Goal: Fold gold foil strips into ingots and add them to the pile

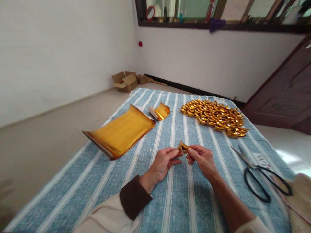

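Between my two hands, above the striped cloth, is a small folded gold paper ingot. My left hand pinches its left end with thumb and fingers. On the other end, my right hand grips it the same way. A stack of large gold foil sheets with curling edges lies to the left. Beyond it sits a smaller pile of cut gold paper. At the far right, several finished gold paper ingots stand packed close together.
Black-handled scissors lie slightly open on the right of the blue and white striped tablecloth. An open cardboard box stands on the floor past the far left corner. A tan fabric piece is at the right edge.
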`<state>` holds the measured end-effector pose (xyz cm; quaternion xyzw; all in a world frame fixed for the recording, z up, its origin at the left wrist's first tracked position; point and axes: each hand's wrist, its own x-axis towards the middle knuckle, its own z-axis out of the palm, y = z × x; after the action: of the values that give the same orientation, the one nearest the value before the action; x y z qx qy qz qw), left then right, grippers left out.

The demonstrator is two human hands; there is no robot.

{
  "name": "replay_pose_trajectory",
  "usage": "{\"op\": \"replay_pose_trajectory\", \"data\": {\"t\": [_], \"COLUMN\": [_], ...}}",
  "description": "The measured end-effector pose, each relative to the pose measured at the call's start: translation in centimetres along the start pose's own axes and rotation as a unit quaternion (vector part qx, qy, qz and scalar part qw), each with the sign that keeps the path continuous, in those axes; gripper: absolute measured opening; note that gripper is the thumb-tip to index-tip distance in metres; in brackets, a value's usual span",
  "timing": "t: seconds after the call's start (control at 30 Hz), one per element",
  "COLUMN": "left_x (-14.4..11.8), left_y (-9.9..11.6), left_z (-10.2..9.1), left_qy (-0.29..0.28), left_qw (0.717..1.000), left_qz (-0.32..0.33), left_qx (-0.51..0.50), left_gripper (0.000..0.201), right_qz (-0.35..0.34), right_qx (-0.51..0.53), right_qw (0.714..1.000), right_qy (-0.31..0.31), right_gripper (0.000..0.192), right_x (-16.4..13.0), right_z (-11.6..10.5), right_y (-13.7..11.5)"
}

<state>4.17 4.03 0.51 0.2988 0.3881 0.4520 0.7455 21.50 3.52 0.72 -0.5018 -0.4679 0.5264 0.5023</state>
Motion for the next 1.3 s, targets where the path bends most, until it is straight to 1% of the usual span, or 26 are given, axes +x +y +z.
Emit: {"op": "replay_pose_trajectory", "data": {"t": [0.07,0.13,0.23,0.33,0.47,0.67,0.9,1.07,1.3], "left_x": [0.0,-0.1,0.1,0.6,1.2,1.4,1.8,1.9,1.9], "left_y": [0.3,0.6,1.0,0.9,0.4,-0.1,-0.3,-0.5,-0.6], "left_z": [-0.1,-0.2,-0.5,-0.9,-1.5,-1.7,-1.7,-1.6,-1.6], "left_qy": [0.016,0.015,-0.017,-0.046,-0.042,-0.029,-0.021,-0.01,0.0], "left_qw": [0.999,0.996,0.991,0.985,0.963,0.929,0.91,0.896,0.905], "left_qz": [0.023,0.047,0.065,0.079,0.121,0.16,0.18,0.199,0.198], "left_qx": [0.035,0.076,0.118,0.149,0.237,0.333,0.373,0.398,0.377], "left_gripper": [0.03,0.031,0.037,0.042,0.044,0.041,0.036,0.03,0.039], "right_qz": [0.005,0.013,0.021,0.023,0.029,-0.003,-0.016,-0.018,-0.016], "right_qx": [-0.004,-0.013,-0.035,-0.063,-0.1,-0.165,-0.225,-0.238,-0.233], "right_qw": [1.0,1.0,0.998,0.995,0.989,0.977,0.966,0.964,0.965], "right_qy": [-0.006,-0.021,-0.054,-0.079,-0.102,-0.136,-0.124,-0.116,-0.121], "right_gripper": [0.048,0.048,0.045,0.041,0.038,0.031,0.035,0.036,0.037], "right_x": [0.2,0.3,0.6,0.7,0.9,1.0,1.1,1.1,1.2], "right_z": [-0.2,-0.5,-0.9,-1.2,-1.5,-1.6,-1.4,-1.3,-1.3], "right_y": [0.1,0.2,0.3,0.5,0.7,0.8,0.6,0.4,0.6]}}
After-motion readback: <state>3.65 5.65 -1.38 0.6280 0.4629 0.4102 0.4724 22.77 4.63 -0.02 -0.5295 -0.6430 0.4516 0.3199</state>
